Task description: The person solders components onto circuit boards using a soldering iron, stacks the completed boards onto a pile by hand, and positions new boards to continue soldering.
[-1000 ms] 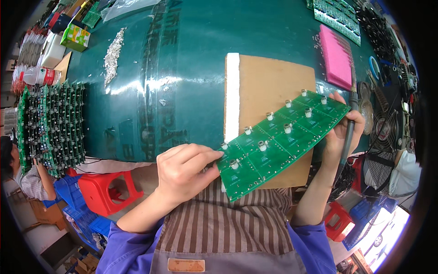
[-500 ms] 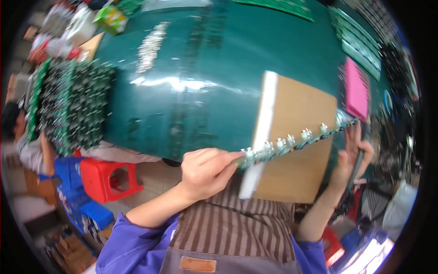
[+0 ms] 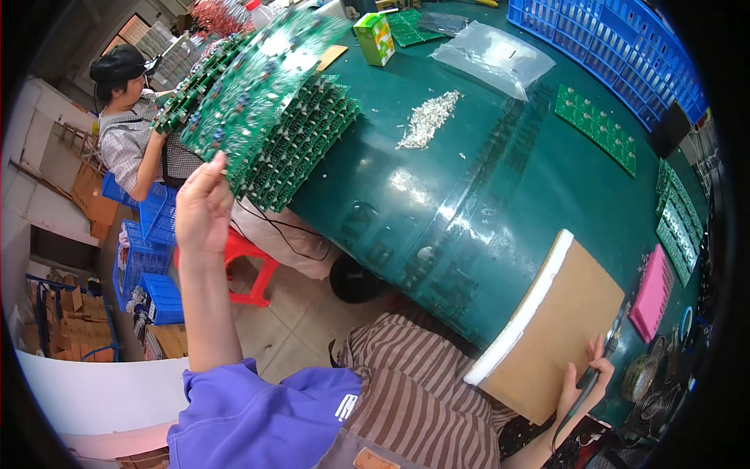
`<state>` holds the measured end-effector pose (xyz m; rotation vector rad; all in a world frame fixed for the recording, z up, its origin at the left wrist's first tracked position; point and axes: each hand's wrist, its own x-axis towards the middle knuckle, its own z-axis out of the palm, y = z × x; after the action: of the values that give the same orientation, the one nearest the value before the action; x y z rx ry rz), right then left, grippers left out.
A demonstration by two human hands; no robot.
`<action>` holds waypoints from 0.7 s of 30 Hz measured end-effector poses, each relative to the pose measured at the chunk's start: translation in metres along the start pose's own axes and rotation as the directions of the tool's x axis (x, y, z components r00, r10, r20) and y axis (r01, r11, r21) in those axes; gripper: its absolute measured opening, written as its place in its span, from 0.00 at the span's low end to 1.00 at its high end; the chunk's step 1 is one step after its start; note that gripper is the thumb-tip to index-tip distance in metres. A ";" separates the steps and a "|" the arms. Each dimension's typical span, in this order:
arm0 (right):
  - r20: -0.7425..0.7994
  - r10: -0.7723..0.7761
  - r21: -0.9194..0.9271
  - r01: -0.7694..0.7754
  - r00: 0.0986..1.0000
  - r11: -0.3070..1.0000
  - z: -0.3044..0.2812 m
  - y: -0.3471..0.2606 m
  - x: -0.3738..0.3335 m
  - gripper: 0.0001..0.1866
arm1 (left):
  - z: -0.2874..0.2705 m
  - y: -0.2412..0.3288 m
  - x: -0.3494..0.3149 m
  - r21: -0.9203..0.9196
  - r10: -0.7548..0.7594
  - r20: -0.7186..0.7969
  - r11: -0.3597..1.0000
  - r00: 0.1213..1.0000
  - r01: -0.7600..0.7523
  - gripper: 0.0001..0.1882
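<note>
My left hand [image 3: 205, 205] is raised at the left, fingers pinched on the lower edge of a green circuit board [image 3: 254, 90]. The board is tilted and smeared by motion. Just behind and beside it stand rows of populated green boards [image 3: 301, 144] at the table's left end; I cannot tell whether the held one touches them. At the lower right, my right hand [image 3: 584, 384] is curled round a dark, pen-like soldering iron [image 3: 580, 400] with a cable. That hand lies by the right edge of a brown board [image 3: 558, 320] with a white strip along its left side.
A co-worker [image 3: 129, 129] in a cap is at the far left, one hand near the boards. On the green table [image 3: 375, 203] lie small white parts [image 3: 428, 119], a clear bag [image 3: 494, 59], a pink block [image 3: 651, 293] and more boards [image 3: 598, 129]. A blue crate [image 3: 609, 47] stands behind.
The circuit board has gone from above the brown board to the far left in my left hand. My right hand has let go of its end and keeps the soldering iron. The view has swung left.
</note>
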<state>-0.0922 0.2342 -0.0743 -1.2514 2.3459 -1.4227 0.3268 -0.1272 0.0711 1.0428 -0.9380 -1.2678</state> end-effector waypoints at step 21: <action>0.511 0.054 -0.374 0.165 0.858 0.913 -0.026 -0.063 -0.014 0.35 | 0.048 0.025 -0.046 0.633 0.262 0.321 0.656 0.910 -0.411 0.07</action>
<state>-0.0592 0.2486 -0.0152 -1.5686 2.2771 -0.4988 0.2837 -0.0850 0.1092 1.2299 -1.7702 -0.6973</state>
